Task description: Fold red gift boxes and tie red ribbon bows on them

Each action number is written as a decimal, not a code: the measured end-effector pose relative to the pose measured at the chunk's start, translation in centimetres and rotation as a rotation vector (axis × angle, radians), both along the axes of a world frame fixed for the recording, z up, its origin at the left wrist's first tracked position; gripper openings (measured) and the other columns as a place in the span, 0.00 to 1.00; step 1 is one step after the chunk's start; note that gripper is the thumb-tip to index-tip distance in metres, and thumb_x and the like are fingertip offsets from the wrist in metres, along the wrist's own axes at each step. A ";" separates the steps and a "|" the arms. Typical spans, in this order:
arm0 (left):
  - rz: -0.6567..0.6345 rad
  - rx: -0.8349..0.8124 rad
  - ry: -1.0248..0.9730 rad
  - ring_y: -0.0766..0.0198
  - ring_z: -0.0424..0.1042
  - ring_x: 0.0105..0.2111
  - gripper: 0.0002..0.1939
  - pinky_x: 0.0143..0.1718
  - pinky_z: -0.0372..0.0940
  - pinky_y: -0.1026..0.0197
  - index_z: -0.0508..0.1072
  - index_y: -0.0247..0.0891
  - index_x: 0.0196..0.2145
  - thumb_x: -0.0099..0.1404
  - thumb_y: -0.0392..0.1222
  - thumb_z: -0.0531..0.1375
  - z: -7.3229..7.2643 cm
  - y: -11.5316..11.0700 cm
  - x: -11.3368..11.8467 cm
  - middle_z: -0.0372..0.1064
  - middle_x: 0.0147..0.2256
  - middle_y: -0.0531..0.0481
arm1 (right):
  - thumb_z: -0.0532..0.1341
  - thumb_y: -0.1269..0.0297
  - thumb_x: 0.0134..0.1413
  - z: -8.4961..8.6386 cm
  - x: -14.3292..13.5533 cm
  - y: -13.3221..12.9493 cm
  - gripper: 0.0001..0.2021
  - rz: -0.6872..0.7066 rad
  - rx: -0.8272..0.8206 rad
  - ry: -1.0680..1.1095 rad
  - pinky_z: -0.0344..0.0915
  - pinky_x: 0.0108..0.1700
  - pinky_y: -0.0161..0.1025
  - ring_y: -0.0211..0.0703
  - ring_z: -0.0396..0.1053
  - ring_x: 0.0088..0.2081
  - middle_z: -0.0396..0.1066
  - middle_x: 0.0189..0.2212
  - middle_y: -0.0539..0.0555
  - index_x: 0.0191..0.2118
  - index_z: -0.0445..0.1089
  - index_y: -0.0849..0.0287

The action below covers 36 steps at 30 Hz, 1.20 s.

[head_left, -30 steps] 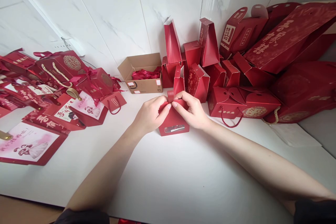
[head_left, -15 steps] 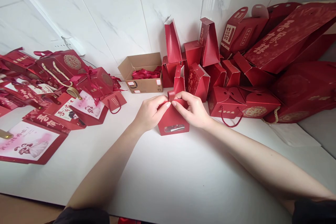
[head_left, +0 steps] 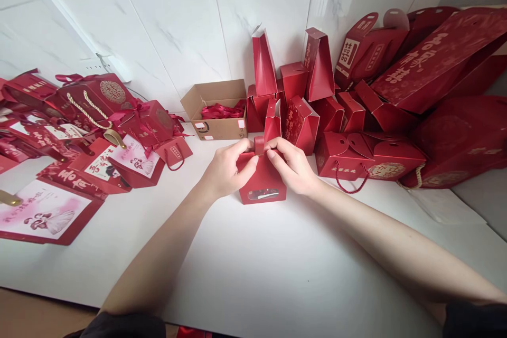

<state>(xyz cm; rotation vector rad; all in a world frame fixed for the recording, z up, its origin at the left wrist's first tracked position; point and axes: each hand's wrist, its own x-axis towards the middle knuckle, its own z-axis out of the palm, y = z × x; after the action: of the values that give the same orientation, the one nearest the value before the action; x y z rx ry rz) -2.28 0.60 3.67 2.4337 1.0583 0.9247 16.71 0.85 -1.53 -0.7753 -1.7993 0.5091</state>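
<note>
A small red box (head_left: 263, 182) with a clear window low on its front stands upright on the white table. My left hand (head_left: 233, 166) pinches its top edge from the left, thumb in front and fingers behind. From the right, my right hand (head_left: 291, 166) grips the same top edge in a like way. Between the two hands a red strap loop (head_left: 259, 144) rises from the top of the box. The fingertips behind the box are partly hidden.
An open cardboard box (head_left: 222, 129) with red ribbon stands beyond my hands. Red gift boxes (head_left: 372, 156) crowd the right and back. Decorated red boxes (head_left: 114, 97) and bags cover the left of the white table (head_left: 253, 264).
My thumbs have moved slightly apart at the top of the box, and the strap between them shows more. The view has shifted slightly.
</note>
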 end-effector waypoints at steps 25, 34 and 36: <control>0.021 -0.123 0.106 0.67 0.63 0.26 0.12 0.25 0.53 0.64 0.68 0.37 0.29 0.69 0.42 0.53 1.4 0.2 -1.2 0.65 0.27 0.53 | 0.52 0.62 0.67 0.8 0.6 0.4 0.06 0.133 -0.034 -0.076 0.60 0.36 0.37 0.40 0.63 0.34 0.66 0.34 0.52 0.38 0.62 0.56; 0.042 -0.069 0.103 0.66 0.64 0.25 0.10 0.25 0.57 0.64 0.69 0.37 0.29 0.67 0.40 0.52 1.2 0.1 -0.8 0.67 0.26 0.52 | 0.53 0.61 0.66 0.8 0.6 0.4 0.07 0.122 -0.056 -0.052 0.60 0.35 0.36 0.39 0.63 0.33 0.66 0.33 0.51 0.37 0.63 0.56; 0.009 -0.111 0.069 0.63 0.70 0.31 0.09 0.29 0.62 0.63 0.72 0.38 0.33 0.67 0.41 0.53 1.2 0.1 -0.8 0.72 0.31 0.50 | 0.52 0.60 0.67 0.7 0.6 0.4 0.09 0.121 -0.071 -0.043 0.61 0.36 0.37 0.40 0.64 0.34 0.67 0.34 0.51 0.37 0.63 0.56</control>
<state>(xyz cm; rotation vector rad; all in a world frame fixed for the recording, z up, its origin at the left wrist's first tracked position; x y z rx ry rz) -3.06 0.68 4.89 2.3864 1.1146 0.7685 17.27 1.22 -0.82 -0.7327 -1.8843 0.6432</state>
